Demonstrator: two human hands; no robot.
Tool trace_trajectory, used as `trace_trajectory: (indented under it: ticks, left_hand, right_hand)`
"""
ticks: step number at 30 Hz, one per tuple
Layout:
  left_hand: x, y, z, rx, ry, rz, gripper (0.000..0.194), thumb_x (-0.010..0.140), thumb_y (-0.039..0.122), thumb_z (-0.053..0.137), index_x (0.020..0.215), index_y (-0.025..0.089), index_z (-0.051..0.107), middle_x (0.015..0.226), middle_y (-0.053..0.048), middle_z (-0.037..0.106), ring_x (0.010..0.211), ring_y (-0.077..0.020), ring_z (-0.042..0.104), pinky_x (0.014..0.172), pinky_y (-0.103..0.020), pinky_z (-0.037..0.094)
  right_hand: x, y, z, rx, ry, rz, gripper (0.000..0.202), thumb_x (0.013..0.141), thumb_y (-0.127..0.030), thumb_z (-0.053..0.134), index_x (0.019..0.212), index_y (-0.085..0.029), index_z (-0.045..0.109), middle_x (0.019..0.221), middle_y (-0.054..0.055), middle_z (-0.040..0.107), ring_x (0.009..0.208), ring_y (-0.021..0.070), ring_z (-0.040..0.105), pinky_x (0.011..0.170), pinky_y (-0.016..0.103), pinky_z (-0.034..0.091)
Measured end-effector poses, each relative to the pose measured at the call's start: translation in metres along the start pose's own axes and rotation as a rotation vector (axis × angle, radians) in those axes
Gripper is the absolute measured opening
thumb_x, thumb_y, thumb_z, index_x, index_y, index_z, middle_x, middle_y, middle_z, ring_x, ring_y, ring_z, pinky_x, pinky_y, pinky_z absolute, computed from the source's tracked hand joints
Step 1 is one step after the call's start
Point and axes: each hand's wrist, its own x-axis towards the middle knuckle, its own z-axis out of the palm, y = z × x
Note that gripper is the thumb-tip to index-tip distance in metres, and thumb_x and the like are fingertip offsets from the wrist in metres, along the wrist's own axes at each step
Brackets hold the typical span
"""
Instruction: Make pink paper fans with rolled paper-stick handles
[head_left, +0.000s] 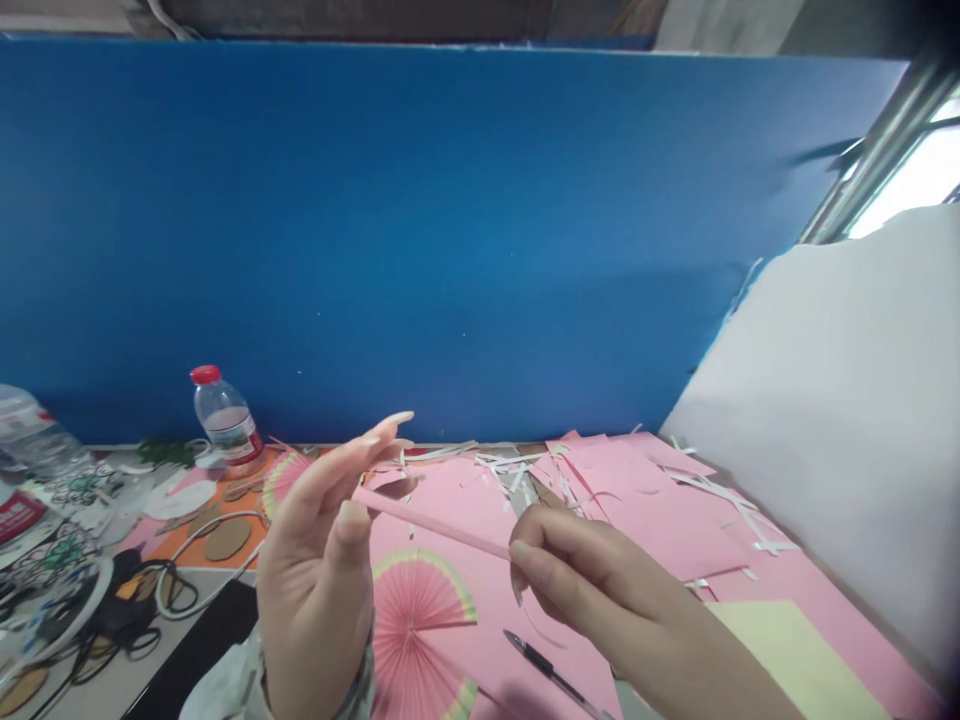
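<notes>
A narrow folded strip of pink paper (pixel 439 527) is held in the air between my two hands, sloping down to the right. My left hand (pixel 322 560) has its end at the thumb and index finger, with the other fingers stretched upward. At the opposite end, my right hand (pixel 577 565) pinches the strip between thumb and fingertips. Below them a pleated pink paper fan (pixel 420 600) with a yellow-green rim lies on pink sheets. A black pen (pixel 551 672) rests beside it, under my right hand.
Pink paper sheets (pixel 645 500) and white paper scraps (pixel 750 520) lie at the right, near a pale yellow sheet (pixel 795 645). A red-capped bottle (pixel 229 420), cables (pixel 97 610) and cardboard discs (pixel 227 538) crowd the left. A blue partition (pixel 450 240) stands behind.
</notes>
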Motion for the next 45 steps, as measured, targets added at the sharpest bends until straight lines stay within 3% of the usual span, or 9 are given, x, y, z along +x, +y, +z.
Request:
trace_trajectory:
  ticks: [6, 10, 13, 19, 25, 29, 45]
  left_hand:
    - [0.005, 0.0, -0.003, 0.052, -0.015, -0.001, 0.011, 0.089, 0.031, 0.057, 0.089, 0.026, 0.066, 0.103, 0.003, 0.068, 0.1, -0.0143, 0.063, 0.081, -0.023, 0.055]
    - [0.005, 0.002, -0.003, 0.07, -0.009, -0.043, 0.014, 0.09, 0.031, 0.056, 0.083, 0.026, 0.067, 0.096, 0.004, 0.069, 0.093, -0.0123, 0.063, 0.079, -0.02, 0.053]
    - [0.004, 0.001, -0.001, 0.103, -0.004, -0.097, 0.014, 0.091, 0.029, 0.055, 0.085, 0.026, 0.068, 0.098, 0.004, 0.07, 0.096, -0.0134, 0.063, 0.079, -0.021, 0.053]
    - [0.002, -0.008, 0.001, 0.169, -0.048, -0.099, 0.014, 0.09, 0.026, 0.057, 0.082, 0.025, 0.068, 0.099, 0.003, 0.071, 0.093, -0.013, 0.064, 0.081, -0.021, 0.051]
    - [-0.009, -0.013, 0.005, 0.221, -0.178, -0.175, 0.014, 0.09, 0.024, 0.056, 0.084, 0.027, 0.068, 0.105, 0.003, 0.071, 0.103, -0.0142, 0.064, 0.088, -0.022, 0.051]
    - [-0.013, -0.012, 0.009, 0.261, -0.214, -0.176, 0.015, 0.09, 0.024, 0.056, 0.087, 0.03, 0.069, 0.1, 0.007, 0.073, 0.106, -0.01, 0.062, 0.09, -0.014, 0.049]
    - [-0.015, -0.01, 0.006, 0.315, -0.203, -0.165, 0.013, 0.089, 0.026, 0.058, 0.087, 0.032, 0.069, 0.097, 0.008, 0.072, 0.098, -0.0095, 0.063, 0.087, -0.015, 0.048]
  right_hand:
    - [0.003, -0.002, 0.005, 0.043, -0.061, 0.051, 0.036, 0.094, -0.046, 0.04, 0.067, -0.022, 0.046, 0.059, -0.003, 0.044, 0.056, 0.0127, 0.043, 0.05, 0.023, 0.035]
    - [0.007, -0.003, 0.009, -0.015, -0.114, 0.056, 0.035, 0.094, -0.046, 0.041, 0.068, -0.022, 0.045, 0.065, -0.003, 0.048, 0.062, 0.0128, 0.046, 0.054, 0.023, 0.035]
    - [0.008, -0.003, 0.013, -0.14, -0.025, 0.013, 0.032, 0.094, -0.046, 0.041, 0.072, -0.023, 0.046, 0.069, -0.003, 0.052, 0.064, 0.014, 0.049, 0.054, 0.025, 0.035]
    - [0.011, 0.004, 0.027, -0.414, 0.308, -0.095, 0.017, 0.096, -0.036, 0.039, 0.09, -0.025, 0.051, 0.078, -0.001, 0.061, 0.073, 0.0186, 0.057, 0.062, 0.03, 0.041]
    - [0.013, 0.008, 0.035, -0.37, 0.37, -0.282, 0.02, 0.094, -0.03, 0.047, 0.113, -0.029, 0.045, 0.097, -0.001, 0.063, 0.085, 0.0169, 0.06, 0.073, 0.031, 0.048]
    - [0.015, 0.008, 0.036, -0.285, 0.419, -0.41, 0.015, 0.094, -0.021, 0.047, 0.108, -0.026, 0.047, 0.101, 0.0, 0.06, 0.093, 0.0143, 0.059, 0.079, 0.026, 0.048]
    - [0.01, 0.002, 0.032, -0.132, 0.311, -0.327, 0.01, 0.097, -0.024, 0.045, 0.09, -0.024, 0.052, 0.093, -0.003, 0.057, 0.09, 0.0112, 0.054, 0.078, 0.024, 0.043]
